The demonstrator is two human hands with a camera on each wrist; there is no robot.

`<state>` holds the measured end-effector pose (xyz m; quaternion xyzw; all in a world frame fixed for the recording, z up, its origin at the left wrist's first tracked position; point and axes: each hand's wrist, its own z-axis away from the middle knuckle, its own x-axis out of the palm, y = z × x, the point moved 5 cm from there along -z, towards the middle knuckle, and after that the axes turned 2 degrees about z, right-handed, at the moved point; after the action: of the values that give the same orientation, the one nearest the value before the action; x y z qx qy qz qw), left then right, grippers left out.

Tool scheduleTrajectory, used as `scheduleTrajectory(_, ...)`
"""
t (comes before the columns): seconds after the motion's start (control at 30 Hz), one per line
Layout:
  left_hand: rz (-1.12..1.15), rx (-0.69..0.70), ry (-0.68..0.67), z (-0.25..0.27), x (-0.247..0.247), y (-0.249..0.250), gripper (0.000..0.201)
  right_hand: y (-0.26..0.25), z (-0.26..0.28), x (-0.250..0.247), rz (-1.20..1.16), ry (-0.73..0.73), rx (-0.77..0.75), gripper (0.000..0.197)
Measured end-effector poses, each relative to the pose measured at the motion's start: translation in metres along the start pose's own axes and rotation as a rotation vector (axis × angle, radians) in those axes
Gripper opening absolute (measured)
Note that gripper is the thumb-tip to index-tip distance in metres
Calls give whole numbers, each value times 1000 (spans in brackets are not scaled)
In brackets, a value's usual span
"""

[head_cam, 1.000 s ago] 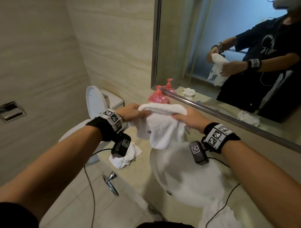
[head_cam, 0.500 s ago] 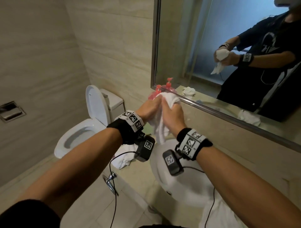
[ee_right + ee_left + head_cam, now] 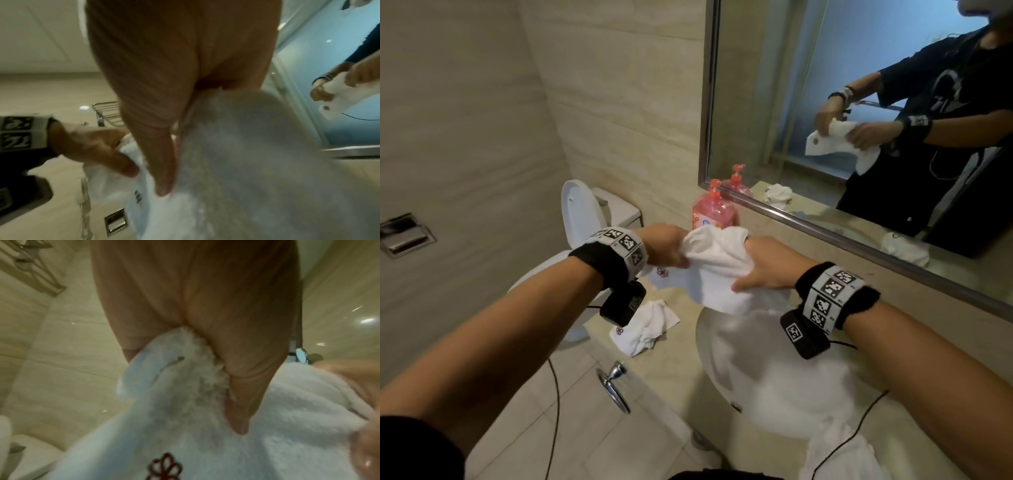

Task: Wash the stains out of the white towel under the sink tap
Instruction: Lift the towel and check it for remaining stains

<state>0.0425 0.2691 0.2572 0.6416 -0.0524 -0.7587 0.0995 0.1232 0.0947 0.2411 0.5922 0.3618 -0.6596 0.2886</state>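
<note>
Both hands hold the white towel [image 3: 717, 265] in the air above the far rim of the sink [image 3: 774, 370]: the left hand [image 3: 666, 246] has its fingers [image 3: 236, 410] curled into a bunched corner, and the right hand [image 3: 763, 265] pinches the cloth between thumb and fingers. No tap or running water shows, and I cannot tell whether the cloth is wet or stained. Judging by this, the washing is at a rubbing or checking stage, with rinsing under the tap seemingly left to do.
</note>
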Motion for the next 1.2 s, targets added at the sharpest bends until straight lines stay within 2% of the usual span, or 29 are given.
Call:
scheduleTrajectory(0.07,95,26,9,0,2,-8,18,3,0,10,47,-4,-10,43)
scheduleTrajectory(0.13,233,56,30,1,5,-13,14,12,0,12,-30,-7,18,37)
scheduleTrajectory(0.17,341,54,48,1,6,-17,13,21,1,13,-176,-10,82,35)
scheduleTrajectory(0.27,641,-11,123,0,9,-23,16,38,5,17,-814,30,264,33)
scheduleTrajectory(0.33,829,-68,158,-2,10,-22,27,36,3,20,-1021,146,314,29)
scheduleTrajectory(0.4,1005,-111,163,-5,11,-17,45,33,0,19,-1104,291,395,25)
scheduleTrajectory(0.47,1073,-145,161,-8,12,-6,60,29,-2,14,-1056,474,494,25)
scheduleTrajectory(0.53,1086,-198,196,-12,9,7,68,8,-5,10,-1005,598,488,26)
scheduleTrajectory(0.63,1222,-208,236,-19,7,30,64,-26,-18,7,-1101,641,389,27)
scheduleTrajectory(0.7,1287,-180,193,-19,9,42,57,-20,-20,-2,-1168,678,461,25)
scheduleTrajectory(0.77,1236,-144,169,-18,7,49,56,-10,-20,-7,-1147,661,535,27)
scheduleTrajectory(0.87,1198,-178,336,-20,-7,42,47,-24,-24,-2,-1141,594,425,32)
scheduleTrajectory(0.9,1217,-159,326,-20,-8,42,42,-24,-23,-1,-1134,595,421,33)
scheduleTrajectory(1.0,1277,-77,152,-20,2,51,39,-10,-19,-2,-1126,611,520,33)
scheduleTrajectory(1.13,1270,-109,196,-24,9,48,42,-13,-21,13,-1070,556,466,43)
scheduleTrajectory(1.2,1188,-74,84,-25,20,49,49,0,-20,19,-1008,480,474,51)
